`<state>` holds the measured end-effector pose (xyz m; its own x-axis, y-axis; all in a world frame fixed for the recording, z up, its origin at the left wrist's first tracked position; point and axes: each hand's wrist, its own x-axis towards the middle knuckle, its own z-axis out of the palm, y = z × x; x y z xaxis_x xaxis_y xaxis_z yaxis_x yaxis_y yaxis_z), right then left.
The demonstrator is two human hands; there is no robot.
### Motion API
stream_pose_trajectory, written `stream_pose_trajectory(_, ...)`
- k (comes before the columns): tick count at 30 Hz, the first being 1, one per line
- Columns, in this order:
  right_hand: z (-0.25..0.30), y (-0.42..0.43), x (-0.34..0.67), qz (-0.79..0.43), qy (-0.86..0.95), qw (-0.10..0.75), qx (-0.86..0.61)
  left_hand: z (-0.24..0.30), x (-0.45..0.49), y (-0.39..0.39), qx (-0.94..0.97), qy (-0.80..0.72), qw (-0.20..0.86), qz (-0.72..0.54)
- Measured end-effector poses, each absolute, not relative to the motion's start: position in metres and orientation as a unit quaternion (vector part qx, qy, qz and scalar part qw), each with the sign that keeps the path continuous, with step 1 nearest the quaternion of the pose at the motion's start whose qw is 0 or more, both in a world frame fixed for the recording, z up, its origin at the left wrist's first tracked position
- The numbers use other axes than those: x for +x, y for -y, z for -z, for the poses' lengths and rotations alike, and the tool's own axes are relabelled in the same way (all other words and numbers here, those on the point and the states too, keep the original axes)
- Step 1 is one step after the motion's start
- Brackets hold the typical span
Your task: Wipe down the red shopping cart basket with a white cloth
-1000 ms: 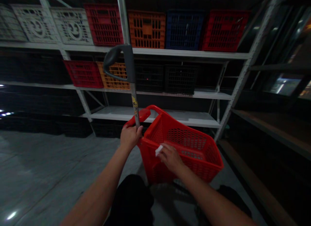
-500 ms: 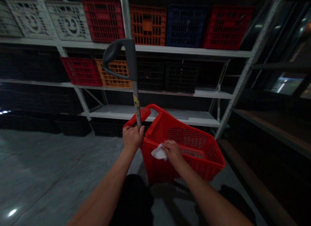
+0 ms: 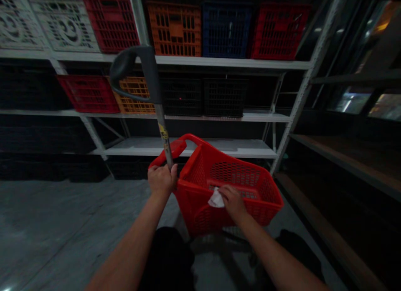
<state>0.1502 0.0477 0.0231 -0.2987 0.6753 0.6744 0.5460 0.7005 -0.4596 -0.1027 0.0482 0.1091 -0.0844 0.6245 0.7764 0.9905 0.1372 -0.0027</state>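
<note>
My feed shows a red cart [image 3: 199, 213] on the grey floor [image 3: 62, 228]. Along the front edge of the upper shelf [image 3: 232, 62] I make out white, red, orange and blue crates [image 3: 176, 31]; left of the right end of the middle shelf [image 3: 266, 116], red, yellow and black bins [image 3: 90, 93].

There are two bare hands [image 3: 161, 180] [image 3: 235, 203], one crumpled white sheet [image 3: 216, 200], one red plastic shopping cart [image 3: 197, 211], three red slatted plastic crates [image 3: 278, 30], two white slatted crates [image 3: 70, 28], one orange [image 3: 175, 30] and one blue slatted crate [image 3: 227, 30].
</note>
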Motion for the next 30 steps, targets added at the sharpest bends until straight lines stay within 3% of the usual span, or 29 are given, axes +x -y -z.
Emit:
stream_pose_trajectory(11,-0.063,-0.052,0.053,-0.037,0.831,0.456,-0.316,-0.113,-0.094,-0.047,-0.58,0.69,0.336,0.273)
stream_pose_trajectory(24,0.027,-0.033,0.282,0.108,0.76,0.441,-0.464,-0.108,-0.112,-0.059,-0.574,0.69,0.357,0.258)
stream_pose_trajectory(30,0.016,-0.036,0.232,0.084,0.761,0.474,-0.435,-0.107,-0.111,-0.061,-0.556,0.709,0.356,0.249)
